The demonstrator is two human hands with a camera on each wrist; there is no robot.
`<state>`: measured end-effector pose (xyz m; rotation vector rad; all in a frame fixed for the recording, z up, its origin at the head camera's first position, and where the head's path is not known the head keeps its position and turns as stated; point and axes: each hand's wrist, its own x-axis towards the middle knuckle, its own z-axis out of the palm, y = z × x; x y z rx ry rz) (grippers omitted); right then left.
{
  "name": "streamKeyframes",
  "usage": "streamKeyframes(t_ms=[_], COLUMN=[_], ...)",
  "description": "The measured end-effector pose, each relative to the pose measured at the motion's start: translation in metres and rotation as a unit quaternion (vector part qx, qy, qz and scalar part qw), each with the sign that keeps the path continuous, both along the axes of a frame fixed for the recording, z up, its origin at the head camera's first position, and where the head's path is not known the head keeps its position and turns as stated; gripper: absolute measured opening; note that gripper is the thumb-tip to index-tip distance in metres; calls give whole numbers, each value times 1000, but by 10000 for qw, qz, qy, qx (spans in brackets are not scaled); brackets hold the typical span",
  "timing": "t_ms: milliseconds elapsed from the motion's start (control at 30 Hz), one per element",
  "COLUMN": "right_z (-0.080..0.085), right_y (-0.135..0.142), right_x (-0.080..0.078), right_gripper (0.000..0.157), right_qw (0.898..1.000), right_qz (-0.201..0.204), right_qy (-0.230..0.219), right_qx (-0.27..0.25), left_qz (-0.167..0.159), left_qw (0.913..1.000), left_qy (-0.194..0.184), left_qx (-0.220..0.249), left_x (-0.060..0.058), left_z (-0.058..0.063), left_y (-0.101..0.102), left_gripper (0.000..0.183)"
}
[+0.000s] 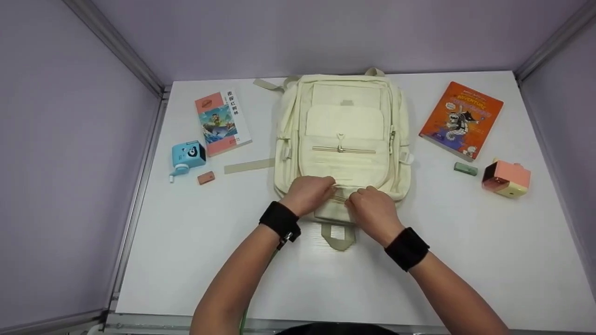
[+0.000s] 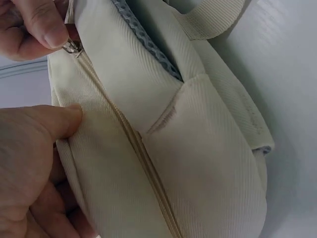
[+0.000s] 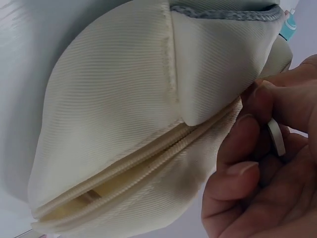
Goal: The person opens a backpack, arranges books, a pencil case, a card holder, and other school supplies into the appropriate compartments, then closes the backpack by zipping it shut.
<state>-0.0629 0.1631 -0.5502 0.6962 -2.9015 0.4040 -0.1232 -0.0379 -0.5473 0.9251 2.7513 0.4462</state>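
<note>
A cream backpack lies flat on the white table in the head view, and both hands are at its near edge. My left hand grips the fabric beside the zipper, thumb on top and fingers curled behind. With thumb and fingers, my right hand pinches the zipper pull. The zipper's teeth are together in the left wrist view. On the other side, in the right wrist view, they stand apart and show a yellowish inside. A webbing loop sticks out from the near edge.
Left of the backpack lie a pink-and-white book, a blue pencil sharpener and a reddish eraser. To the right are an orange book, a green eraser and a pink pencil sharpener. A strap trails leftward.
</note>
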Motion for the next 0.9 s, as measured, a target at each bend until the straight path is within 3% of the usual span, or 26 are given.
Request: streamKeyframes(t_ms=[100, 233, 333, 433, 633, 900], right_z=[-2, -3, -4, -4, -3, 1], right_y=[2, 3, 4, 6, 16, 26], right_x=[0, 1, 3, 5, 7, 9], right_gripper=[14, 14, 15, 17, 17, 11], right_qw=[10000, 9997, 9990, 9979, 9941, 9855], right_qz=[-19, -93, -163, -267, -603, -1016], right_qy=[-19, -61, -92, -152, -296, -566], right_qx=[-34, -223, -401, -566, -853, -1238], left_qz=[-183, -238, -92, 118, 403, 576], left_qw=[9994, 9991, 9982, 9972, 9970, 9972], left_qy=[-231, 42, 428, 519, 152, 374], left_qx=[191, 347, 416, 525, 649, 293], left_x=[5, 11, 15, 17, 14, 9], left_z=[0, -6, -12, -15, -12, -7], left_y=[-15, -43, -63, -74, -67, -44], left_gripper=[22, 39, 31, 17, 11, 23])
